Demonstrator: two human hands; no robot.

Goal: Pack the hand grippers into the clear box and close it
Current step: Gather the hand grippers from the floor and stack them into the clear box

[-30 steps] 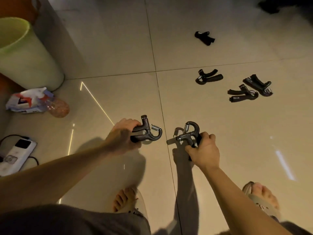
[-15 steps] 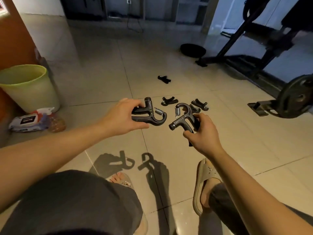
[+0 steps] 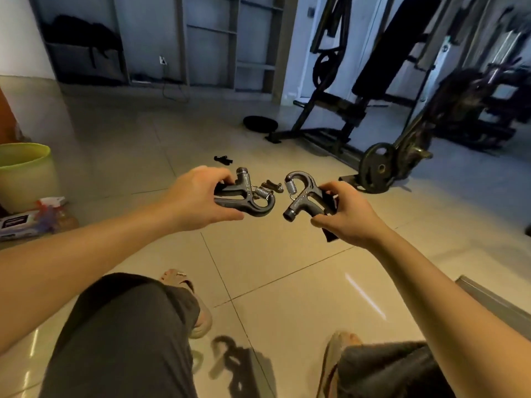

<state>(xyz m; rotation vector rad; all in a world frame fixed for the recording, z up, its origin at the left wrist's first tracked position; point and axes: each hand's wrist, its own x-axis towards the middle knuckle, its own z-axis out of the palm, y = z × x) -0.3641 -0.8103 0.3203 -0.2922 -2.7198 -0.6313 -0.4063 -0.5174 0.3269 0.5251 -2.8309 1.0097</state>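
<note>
My left hand (image 3: 198, 196) is curled round the two handles of a dark grey plastic hand gripper with a steel coil spring (image 3: 245, 198). I hold it in the air in front of me, its hooked end pointing right and its knob upward. My right hand (image 3: 349, 218) grasps the handles of a second dark grey hand gripper (image 3: 301, 196), tilted with its hook and spring uppermost and its knob down to the left. The two hooked ends are near each other but apart.

Beyond them, on the glossy beige tiled floor (image 3: 287, 282), a third black hand gripper (image 3: 273, 186) shows between the two I hold, partly hidden. A fourth black one (image 3: 223, 160) lies farther off.

At the far left stands a pale green plastic bin (image 3: 26, 173), with a white wipes packet (image 3: 17, 225) at its foot. To the right a black round weight plate (image 3: 377, 168) leans by a black metal bench frame (image 3: 330, 110).
</note>
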